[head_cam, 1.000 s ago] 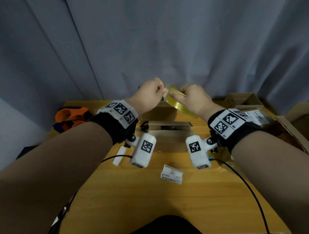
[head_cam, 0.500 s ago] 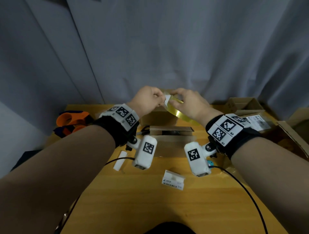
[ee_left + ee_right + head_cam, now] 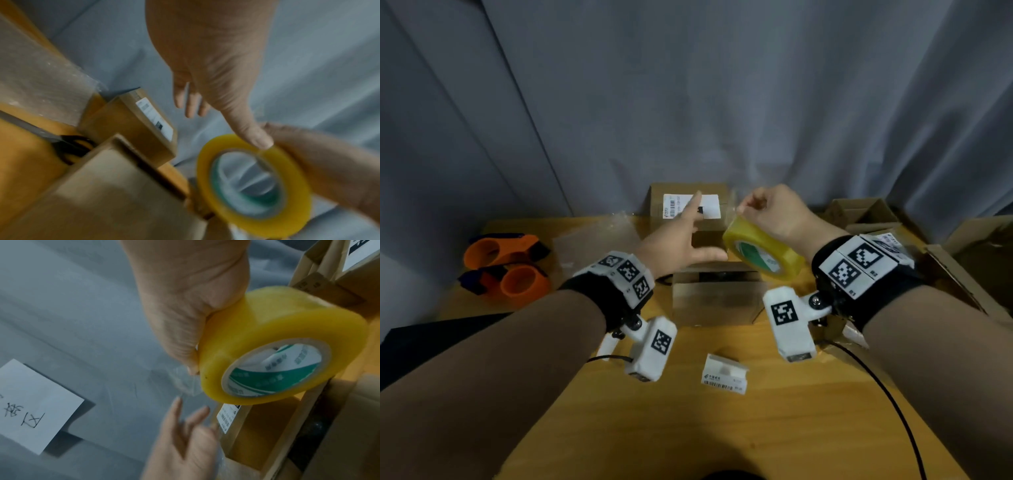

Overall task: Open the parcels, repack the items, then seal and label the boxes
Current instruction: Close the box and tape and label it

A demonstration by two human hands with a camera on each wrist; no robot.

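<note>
Wooden table before grey curtain, right hand gripping yellow tape roll above open box, left hand fingers spread, holding nothing

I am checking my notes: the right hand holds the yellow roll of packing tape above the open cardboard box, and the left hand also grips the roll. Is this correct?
Not quite. The left hand is open with fingers spread; the head view shows this. The right hand alone grips the yellow roll of packing tape above the open cardboard box.

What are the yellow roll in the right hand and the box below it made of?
The tape roll looks like glossy translucent yellowish plastic film wound on a printed green-and-white core, probably card. The open box looks like matte brown corrugated cardboard: flat flaps, raw edges.
</note>
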